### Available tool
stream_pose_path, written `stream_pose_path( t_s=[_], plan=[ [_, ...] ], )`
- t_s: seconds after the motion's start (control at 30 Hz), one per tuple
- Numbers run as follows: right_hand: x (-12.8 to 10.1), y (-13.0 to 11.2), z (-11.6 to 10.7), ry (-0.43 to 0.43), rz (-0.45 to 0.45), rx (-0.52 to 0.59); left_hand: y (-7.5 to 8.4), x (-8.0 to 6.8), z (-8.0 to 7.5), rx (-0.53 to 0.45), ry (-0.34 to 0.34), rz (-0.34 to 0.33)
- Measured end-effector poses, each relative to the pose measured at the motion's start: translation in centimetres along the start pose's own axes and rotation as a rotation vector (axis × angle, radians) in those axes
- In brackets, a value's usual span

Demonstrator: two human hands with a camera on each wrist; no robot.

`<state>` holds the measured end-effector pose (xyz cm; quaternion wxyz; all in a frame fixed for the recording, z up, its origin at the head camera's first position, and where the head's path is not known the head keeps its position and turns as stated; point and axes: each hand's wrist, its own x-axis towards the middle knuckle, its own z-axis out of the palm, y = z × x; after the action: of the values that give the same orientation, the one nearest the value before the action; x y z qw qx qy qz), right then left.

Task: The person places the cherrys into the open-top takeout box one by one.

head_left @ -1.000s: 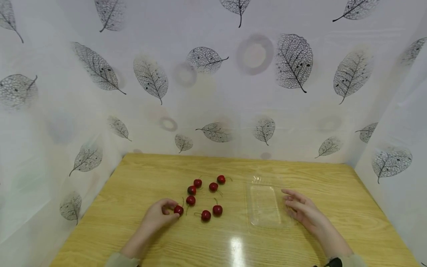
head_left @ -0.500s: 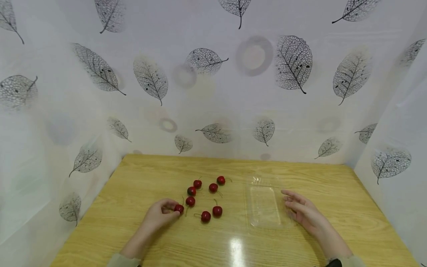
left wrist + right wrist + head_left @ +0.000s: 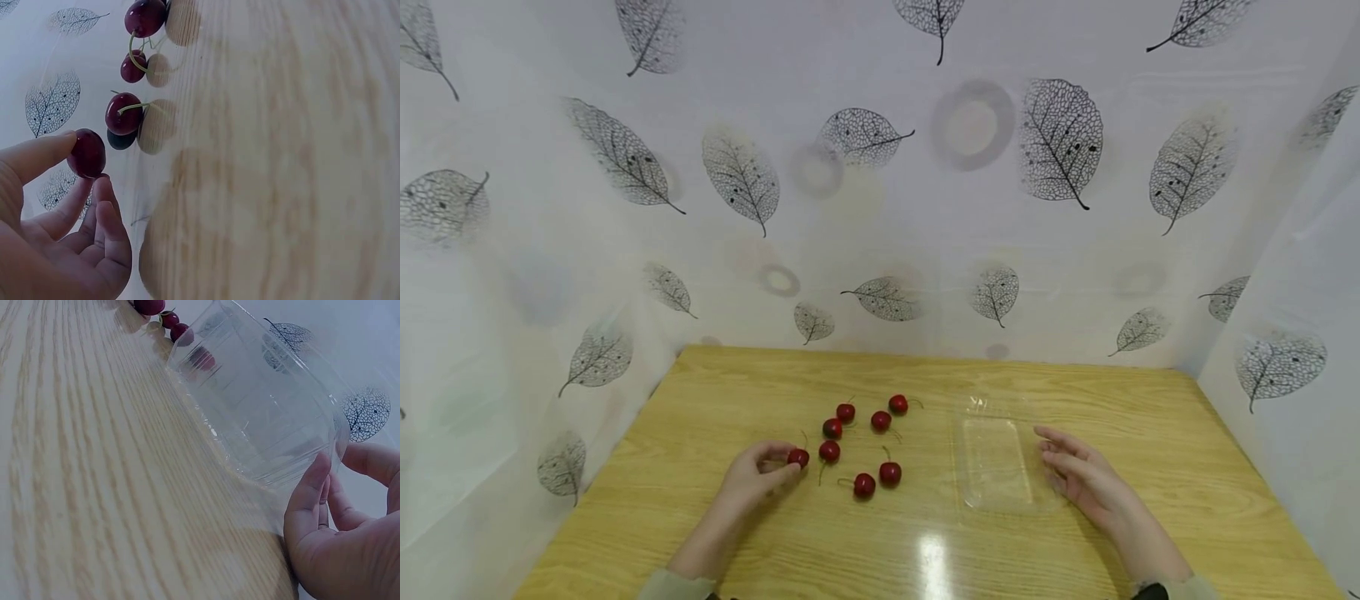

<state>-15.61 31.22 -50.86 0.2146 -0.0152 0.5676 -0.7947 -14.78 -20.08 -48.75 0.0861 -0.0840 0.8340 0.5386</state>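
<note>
Both forearms reach in from the bottom edge, hands low over the desk.

The left hand (image 3: 758,477) lies at about 7 o'clock of the head view, forearm running in from 7 o'clock, a pale sleeve cuff at the wrist. Its fingers are curled, thumb and forefinger (image 3: 39,156) pinching together at the tip toward 2 o'clock, the other fingers folded under the palm. The right hand (image 3: 1078,475) sits at about 4 o'clock, forearm coming in from 5 o'clock, a dark band at the wrist. Its fingers are loosely extended and point toward 10 o'clock, palm turned inward, the thumb (image 3: 309,494) nearly straight, its tip pressing forward.
</note>
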Motion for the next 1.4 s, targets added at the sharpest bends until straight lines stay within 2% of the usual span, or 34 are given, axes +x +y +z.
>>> stream_pose_path(
  t_s=[0.53, 0.67, 0.8, 1.17, 1.4],
  plan=[
    [-0.2, 0.2, 0.4, -0.042, -0.042, 0.079, 1.1, 0.2, 0.7, -0.045, 0.017, 0.015],
    [-0.3, 0.3, 0.5, -0.039, -0.047, 0.085, 1.8, 0.3, 1.3, -0.022, 0.013, 0.050],
    [-0.2, 0.3, 0.4, -0.039, -0.045, 0.093, 2.7, 0.4, 2.0, -0.019, -0.003, 0.093],
    [-0.2, 0.2, 0.2, -0.058, -0.031, 0.103, 4.3, 1.0, 3.9, -0.076, -0.039, 0.125],
    [-0.3, 0.4, 0.1, -0.077, -0.036, 0.100, 4.9, 1.4, 4.9, -0.092, -0.109, 0.169]
  ],
)
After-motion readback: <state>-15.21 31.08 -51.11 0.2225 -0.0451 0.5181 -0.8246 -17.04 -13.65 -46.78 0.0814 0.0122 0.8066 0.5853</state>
